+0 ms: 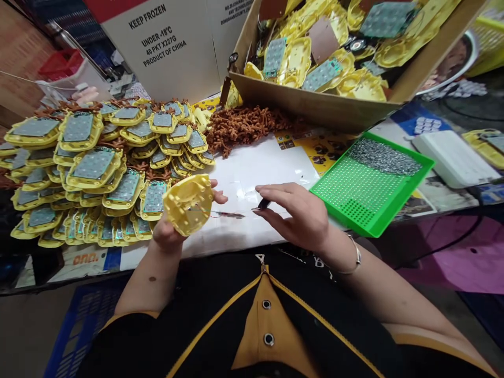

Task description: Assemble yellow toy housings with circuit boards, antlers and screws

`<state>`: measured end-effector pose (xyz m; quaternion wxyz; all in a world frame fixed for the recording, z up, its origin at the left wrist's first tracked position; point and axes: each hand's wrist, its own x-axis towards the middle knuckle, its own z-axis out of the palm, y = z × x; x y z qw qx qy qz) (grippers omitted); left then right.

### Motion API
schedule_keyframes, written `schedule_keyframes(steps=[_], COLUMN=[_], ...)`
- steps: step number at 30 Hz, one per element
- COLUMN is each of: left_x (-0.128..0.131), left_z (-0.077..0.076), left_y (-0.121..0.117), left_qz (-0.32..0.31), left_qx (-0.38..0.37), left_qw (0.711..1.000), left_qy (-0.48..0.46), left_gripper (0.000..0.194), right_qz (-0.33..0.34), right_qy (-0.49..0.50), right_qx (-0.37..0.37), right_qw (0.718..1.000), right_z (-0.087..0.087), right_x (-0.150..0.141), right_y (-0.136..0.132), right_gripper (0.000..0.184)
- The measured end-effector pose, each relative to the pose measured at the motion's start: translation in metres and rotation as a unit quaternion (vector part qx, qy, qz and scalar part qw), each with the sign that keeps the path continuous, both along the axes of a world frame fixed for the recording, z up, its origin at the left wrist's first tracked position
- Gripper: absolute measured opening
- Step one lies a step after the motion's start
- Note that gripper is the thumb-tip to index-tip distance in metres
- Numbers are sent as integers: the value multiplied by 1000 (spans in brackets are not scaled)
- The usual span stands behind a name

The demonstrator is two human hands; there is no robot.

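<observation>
My left hand (170,231) grips a yellow plastic shell (189,203) by its edge, with its hollow, ribbed inner side facing up toward me. Between the thumb and fingers of my right hand (295,212) is a small black part (264,203), seen edge-on. Thin wires run from inside the shell toward that part. On the white work surface (240,181), between the two hands, lies a slim dark metal tool (232,214); its kind is not clear.
Stacked yellow shells with green circuit boards (94,165) fill the left. Behind lies a heap of small brown plastic pieces (248,126). A cardboard box (307,102) holds more shells and boards. To the right are a green tray (370,184) of screws (386,157) and a white case (454,157).
</observation>
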<state>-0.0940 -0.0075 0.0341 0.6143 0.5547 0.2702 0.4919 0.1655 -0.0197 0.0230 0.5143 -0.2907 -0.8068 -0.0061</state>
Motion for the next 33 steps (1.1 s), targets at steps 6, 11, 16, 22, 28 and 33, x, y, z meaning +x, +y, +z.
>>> schedule_keyframes(steps=[6, 11, 16, 22, 28, 33], left_x=[42, 63, 76, 81, 85, 86], left_z=[-7, -17, -23, -26, -31, -34], left_y=[-5, -9, -11, -7, -8, -8], left_qz=[-61, -103, -115, -76, -92, -93], left_qx=[-179, -275, -297, -335, -335, -342], left_qw=[981, 953, 943, 930, 931, 929], left_qy=[-51, -77, -93, -132, -111, -110], left_gripper=[91, 74, 61, 58, 61, 64], right_qz=[28, -6, -39, 9, -77, -141], right_qy=[22, 24, -24, -25, 63, 0], right_qx=[-132, -69, -72, -174, -107, 20], right_qw=[991, 997, 996, 984, 989, 990], right_z=[-7, -15, -19, -28, -41, -49], right_x=[7, 7, 2, 0, -9, -2], right_y=[0, 0, 4, -1, 3, 10], right_gripper=[32, 34, 33, 52, 22, 32])
